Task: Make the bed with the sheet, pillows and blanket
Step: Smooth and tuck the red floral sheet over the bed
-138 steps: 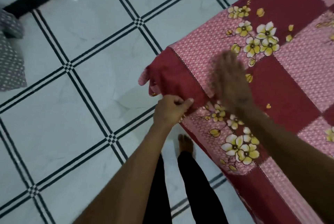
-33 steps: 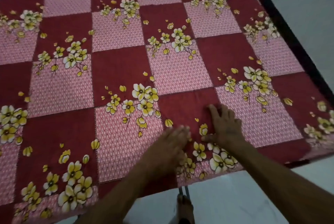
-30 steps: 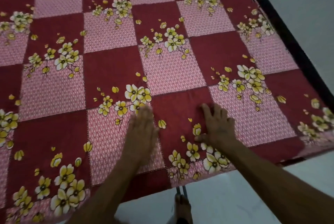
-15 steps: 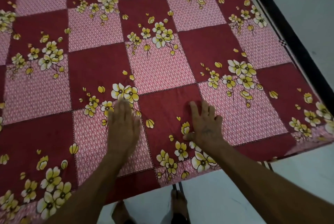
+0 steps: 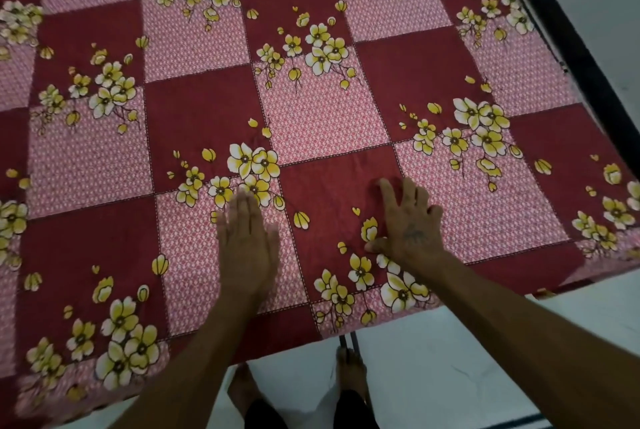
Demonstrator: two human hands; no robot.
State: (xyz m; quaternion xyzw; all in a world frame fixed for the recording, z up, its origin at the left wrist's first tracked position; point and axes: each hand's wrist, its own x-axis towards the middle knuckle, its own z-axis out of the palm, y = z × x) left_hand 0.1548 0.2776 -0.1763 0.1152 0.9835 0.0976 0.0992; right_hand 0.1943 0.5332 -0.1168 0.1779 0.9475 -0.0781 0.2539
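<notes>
Sheet (image 5: 207, 123) covers almost the whole view: a checkerboard of dark red squares and pink patterned squares with clusters of yellow-white flowers. It lies spread flat over the bed, mostly smooth, with faint ripples in the dark red square between the hands. Its near edge runs along the bottom, from lower left up toward the right, and hangs just over the side.

Left hand (image 5: 247, 238) lies palm down on a pink square near the near edge, fingers straight and together, pressing flat on the sheet, gripping nothing. Slightly blurred. Right hand (image 5: 408, 224) is also palm down, just beside it to the right, on the border of a dark red and a pink square. Fingers spread and a little bent, tips touching the cloth, thumb out to the side on a flower. It holds nothing. Small dark mark on the back of this hand. Both forearms reach in from the bottom of the frame.

Floor (image 5: 450, 359) shows below the near edge: pale glossy tile with a thin dark double line running under the bed. Two bare feet (image 5: 349, 369) stand on it right against the bed's side, dark trouser legs above them.

Right side: a black strip (image 5: 568, 44) runs diagonally along the sheet's far right edge; pale wall or floor beyond it, can't tell which. Open floor is visible at lower right past the bed corner.
</notes>
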